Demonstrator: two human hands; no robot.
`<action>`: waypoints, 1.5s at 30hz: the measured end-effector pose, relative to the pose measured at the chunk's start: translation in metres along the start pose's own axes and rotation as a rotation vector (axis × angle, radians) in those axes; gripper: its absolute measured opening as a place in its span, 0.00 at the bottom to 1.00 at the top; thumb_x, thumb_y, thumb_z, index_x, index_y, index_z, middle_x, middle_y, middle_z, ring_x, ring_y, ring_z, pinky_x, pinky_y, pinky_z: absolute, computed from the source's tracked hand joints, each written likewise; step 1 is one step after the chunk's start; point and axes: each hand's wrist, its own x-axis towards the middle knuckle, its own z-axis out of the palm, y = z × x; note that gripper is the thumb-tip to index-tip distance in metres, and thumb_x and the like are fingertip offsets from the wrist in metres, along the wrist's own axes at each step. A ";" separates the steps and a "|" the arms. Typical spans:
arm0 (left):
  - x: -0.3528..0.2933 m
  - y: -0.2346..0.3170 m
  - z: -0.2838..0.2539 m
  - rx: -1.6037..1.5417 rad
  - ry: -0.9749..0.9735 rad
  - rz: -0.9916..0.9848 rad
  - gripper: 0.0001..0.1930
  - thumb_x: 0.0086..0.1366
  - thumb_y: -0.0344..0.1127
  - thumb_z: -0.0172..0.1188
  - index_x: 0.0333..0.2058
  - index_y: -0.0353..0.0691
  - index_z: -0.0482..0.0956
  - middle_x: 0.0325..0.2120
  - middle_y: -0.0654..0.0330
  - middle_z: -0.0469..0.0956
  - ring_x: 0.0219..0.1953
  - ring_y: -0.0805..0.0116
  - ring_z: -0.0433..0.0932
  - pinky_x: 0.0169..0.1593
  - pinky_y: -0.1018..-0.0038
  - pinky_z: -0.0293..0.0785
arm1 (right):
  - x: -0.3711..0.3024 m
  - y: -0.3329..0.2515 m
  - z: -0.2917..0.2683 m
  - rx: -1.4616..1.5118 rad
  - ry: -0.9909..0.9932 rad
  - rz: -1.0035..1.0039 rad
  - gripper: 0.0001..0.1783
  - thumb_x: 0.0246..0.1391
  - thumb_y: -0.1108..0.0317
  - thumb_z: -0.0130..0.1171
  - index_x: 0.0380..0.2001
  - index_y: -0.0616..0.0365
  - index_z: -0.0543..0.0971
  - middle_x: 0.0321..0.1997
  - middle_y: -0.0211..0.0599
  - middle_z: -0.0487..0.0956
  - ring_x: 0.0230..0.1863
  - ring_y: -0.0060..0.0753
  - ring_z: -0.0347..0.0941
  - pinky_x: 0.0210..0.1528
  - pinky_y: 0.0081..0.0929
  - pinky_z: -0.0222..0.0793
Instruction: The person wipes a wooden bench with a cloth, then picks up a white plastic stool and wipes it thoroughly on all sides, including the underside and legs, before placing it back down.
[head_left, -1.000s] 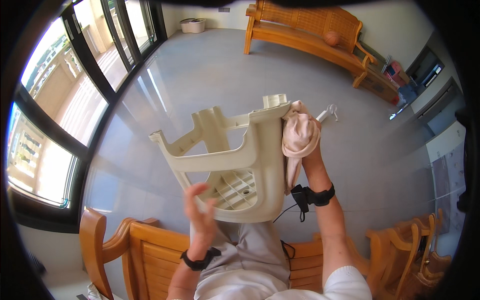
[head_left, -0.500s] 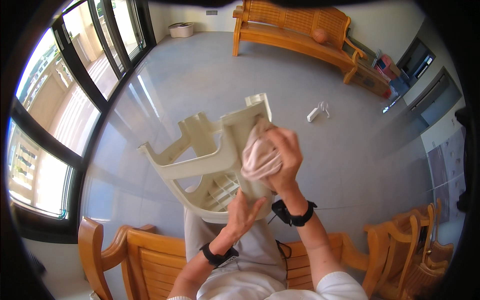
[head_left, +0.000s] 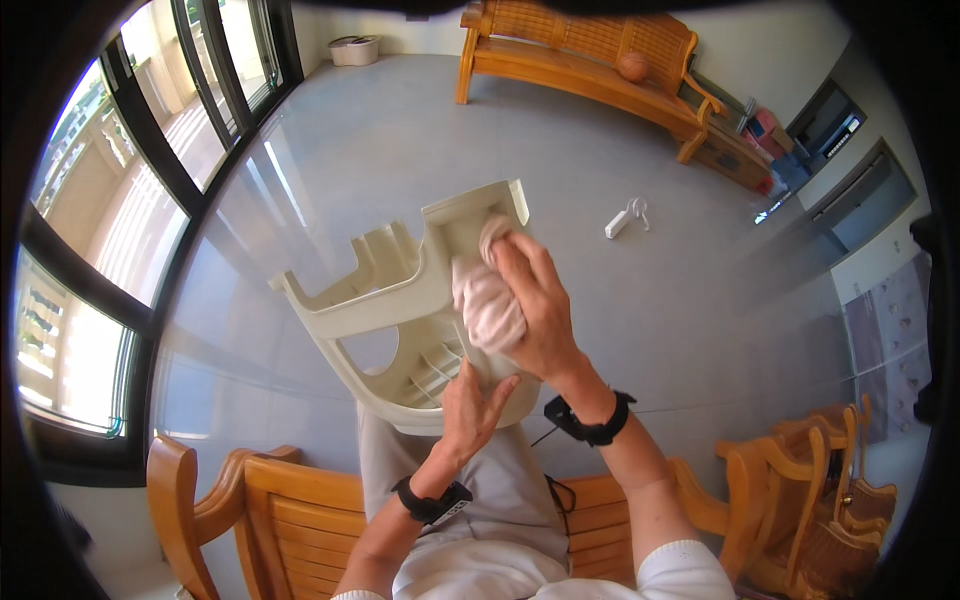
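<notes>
A cream plastic frame [head_left: 392, 318] with large cut-outs and inner ribs, perhaps a stool or chair body, stands tilted over my knees. At its near lower edge, my left hand [head_left: 470, 412] grips the rim, with the thumb apart from the fingers. My right hand [head_left: 545, 312] is closed around a bunched pale pink cloth [head_left: 487, 305], which is pressed against the flat right-hand panel of the frame. The cloth hides part of that panel. My right fingertips are partly buried in its folds. Both wrists wear black straps.
I sit on a wooden bench [head_left: 305, 520]. A white handheld object [head_left: 627, 218] lies on the grey floor [head_left: 690, 330]. Farther off are a wooden bench [head_left: 560, 75] with a basketball [head_left: 633, 67], a bin-like tub [head_left: 355, 50] and boxes [head_left: 765, 135]. Glass doors [head_left: 150, 170] line the left.
My right hand and the cloth have shifted left across the panel. The frame has turned slightly, showing more of its upper panel. My left hand keeps its hold on the lower edge.
</notes>
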 end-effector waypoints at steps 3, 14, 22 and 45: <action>0.003 0.005 -0.004 0.020 -0.044 -0.042 0.28 0.60 0.41 0.67 0.50 0.30 0.65 0.30 0.40 0.80 0.33 0.38 0.79 0.36 0.56 0.73 | 0.027 -0.005 0.005 -0.110 -0.051 0.006 0.34 0.39 0.66 0.68 0.54 0.60 0.72 0.53 0.41 0.71 0.48 0.49 0.70 0.48 0.38 0.71; -0.006 -0.011 -0.001 0.077 -0.067 0.066 0.21 0.58 0.39 0.66 0.45 0.32 0.75 0.31 0.43 0.80 0.34 0.38 0.78 0.37 0.55 0.73 | -0.015 -0.029 -0.005 -0.238 -0.134 -0.101 0.29 0.35 0.70 0.67 0.48 0.56 0.78 0.48 0.34 0.71 0.44 0.44 0.66 0.42 0.38 0.72; -0.006 0.000 -0.001 0.141 -0.075 0.016 0.22 0.59 0.41 0.66 0.44 0.30 0.73 0.28 0.41 0.79 0.33 0.36 0.76 0.34 0.54 0.69 | -0.006 -0.027 -0.010 -0.330 -0.211 -0.112 0.29 0.37 0.68 0.65 0.49 0.56 0.77 0.45 0.32 0.71 0.42 0.40 0.67 0.41 0.33 0.71; -0.009 -0.014 0.000 -0.047 -0.011 0.084 0.19 0.55 0.34 0.65 0.44 0.37 0.72 0.31 0.46 0.80 0.34 0.40 0.78 0.37 0.57 0.73 | -0.039 -0.048 -0.022 -0.238 -0.319 0.016 0.24 0.38 0.73 0.66 0.44 0.56 0.78 0.42 0.34 0.71 0.45 0.43 0.70 0.40 0.37 0.73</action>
